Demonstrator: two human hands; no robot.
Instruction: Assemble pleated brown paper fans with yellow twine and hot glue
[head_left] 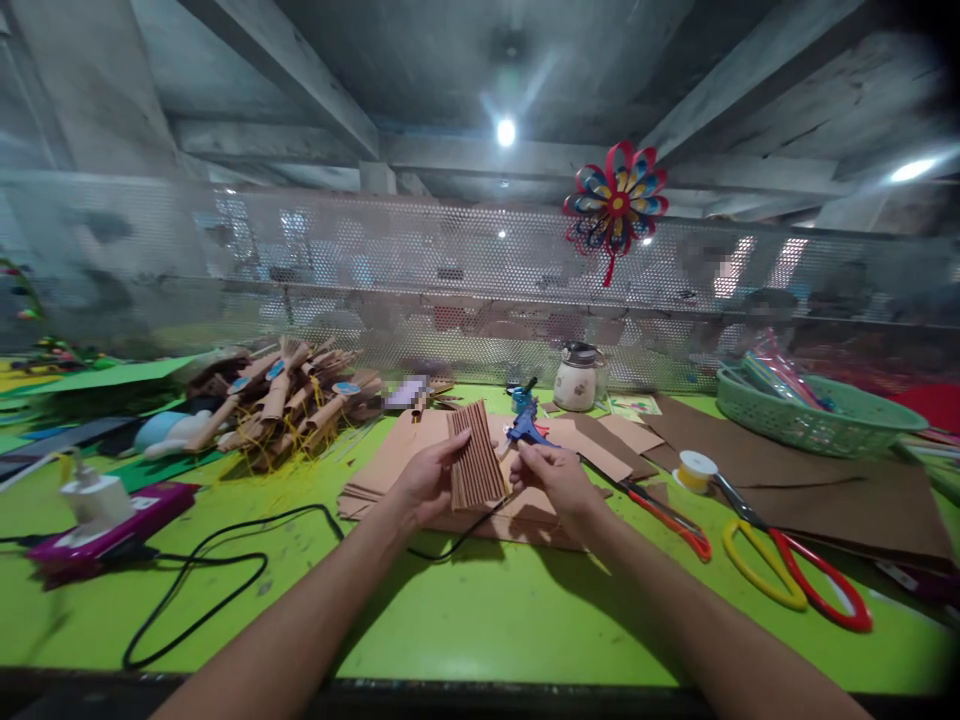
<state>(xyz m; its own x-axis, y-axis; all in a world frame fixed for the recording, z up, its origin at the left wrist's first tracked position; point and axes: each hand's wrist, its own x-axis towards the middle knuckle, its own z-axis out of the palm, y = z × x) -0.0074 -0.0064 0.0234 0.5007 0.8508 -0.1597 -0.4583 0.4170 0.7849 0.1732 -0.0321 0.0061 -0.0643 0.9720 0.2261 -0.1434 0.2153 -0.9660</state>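
My left hand [426,478] is closed on a pleated brown paper piece [475,455], holding it upright above a stack of brown paper sheets [540,510]. My right hand [553,474] grips a blue glue gun [527,424], whose nozzle points toward the right edge of the pleated piece. The gun's black cord [225,560] trails left across the green table [465,610].
A pile of finished brown paper fans [289,400] lies at the back left. Red scissors [667,515], yellow-and-red scissors [795,565] and a tape roll [696,470] lie to the right, with a green basket [810,415]. A jar [579,378] stands behind; a pinwheel [616,205] hangs on the mesh.
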